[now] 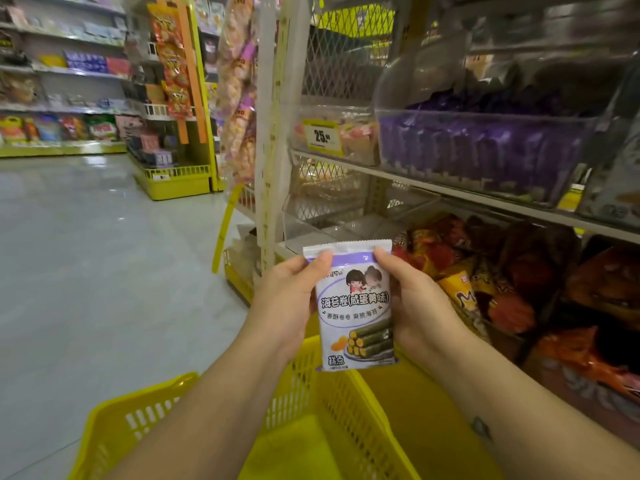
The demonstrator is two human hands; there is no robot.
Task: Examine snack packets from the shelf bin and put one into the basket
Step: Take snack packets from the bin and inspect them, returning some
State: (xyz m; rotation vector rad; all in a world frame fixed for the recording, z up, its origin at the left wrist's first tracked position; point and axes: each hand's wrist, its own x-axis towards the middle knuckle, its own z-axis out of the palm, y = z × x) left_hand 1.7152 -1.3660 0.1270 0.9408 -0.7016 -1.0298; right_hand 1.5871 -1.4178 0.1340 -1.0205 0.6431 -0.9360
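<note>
While left grip (pixel 284 299), right grip (pixel 419 303) clasp snack packet (pixel 353 306), basket (pixel 398 410) below, bin (pixel 485 150) right.

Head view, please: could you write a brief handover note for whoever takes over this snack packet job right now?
Left hand: grips the snack packet by its left edge, thumb on the top corner.
Right hand: grips its right edge the same way.
Packet: upright, front towards the camera, held above the yellow basket.
Shelf bin: up on the right, holds purple packets.
Done: one packet is in hand and under examination.
Left: lower it into the basket.
</note>
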